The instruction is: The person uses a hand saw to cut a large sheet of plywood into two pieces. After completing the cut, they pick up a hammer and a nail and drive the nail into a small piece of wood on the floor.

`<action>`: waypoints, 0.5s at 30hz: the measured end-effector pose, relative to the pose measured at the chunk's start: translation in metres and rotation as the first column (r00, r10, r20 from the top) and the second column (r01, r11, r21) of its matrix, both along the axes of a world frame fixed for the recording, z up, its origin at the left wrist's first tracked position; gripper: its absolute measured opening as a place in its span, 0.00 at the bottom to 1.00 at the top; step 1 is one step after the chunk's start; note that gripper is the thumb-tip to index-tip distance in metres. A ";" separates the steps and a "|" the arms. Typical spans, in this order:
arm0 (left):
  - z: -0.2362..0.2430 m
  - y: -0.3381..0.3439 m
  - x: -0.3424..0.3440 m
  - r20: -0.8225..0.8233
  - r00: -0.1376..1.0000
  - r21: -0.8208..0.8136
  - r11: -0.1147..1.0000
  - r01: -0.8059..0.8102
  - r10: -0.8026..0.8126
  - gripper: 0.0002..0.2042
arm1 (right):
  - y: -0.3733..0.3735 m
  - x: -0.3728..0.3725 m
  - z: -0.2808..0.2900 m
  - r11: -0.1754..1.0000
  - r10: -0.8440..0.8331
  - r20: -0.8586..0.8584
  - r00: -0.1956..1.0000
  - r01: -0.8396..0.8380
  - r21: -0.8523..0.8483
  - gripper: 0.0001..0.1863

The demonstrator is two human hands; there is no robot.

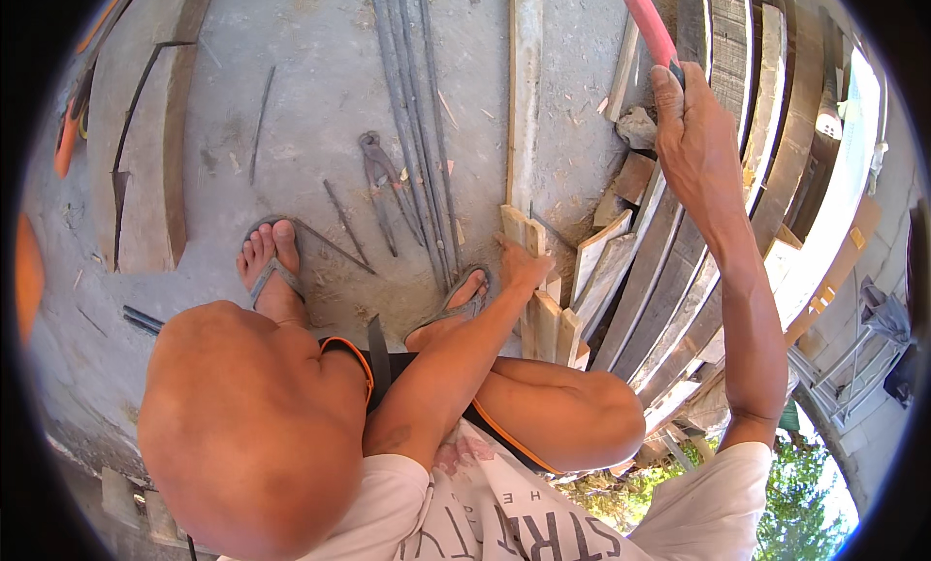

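My right hand [694, 139] is raised on the right, wrapped round the lower end of a red tool handle [647, 20]. The tool's head lies beyond the picture's upper edge, so its kind does not show. My left hand [527, 268] is low by my right foot, closed on a short wooden piece [524, 225]. That piece stands at the near end of a long narrow board [524, 96]. Other short wood pieces [545, 323] are just below the same hand.
Pincers [379, 188] and several long metal rods [412, 105] lie on the concrete floor ahead. Stacked planks [669, 260] fill the right side, with a stone [636, 128] beside them. A thick cracked timber [155, 154] lies at left. My sandalled feet flank the rods' near ends.
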State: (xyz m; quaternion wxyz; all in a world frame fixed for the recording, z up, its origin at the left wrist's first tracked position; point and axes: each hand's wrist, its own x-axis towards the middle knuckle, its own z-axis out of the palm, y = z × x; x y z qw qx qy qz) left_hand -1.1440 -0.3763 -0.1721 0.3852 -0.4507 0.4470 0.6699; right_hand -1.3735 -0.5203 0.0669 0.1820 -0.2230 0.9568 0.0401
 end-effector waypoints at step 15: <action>-0.042 0.017 0.015 -0.143 0.986 0.164 0.985 -0.060 0.084 0.67 | 0.159 0.045 0.014 0.924 -0.183 0.192 0.964 0.102 0.369 0.21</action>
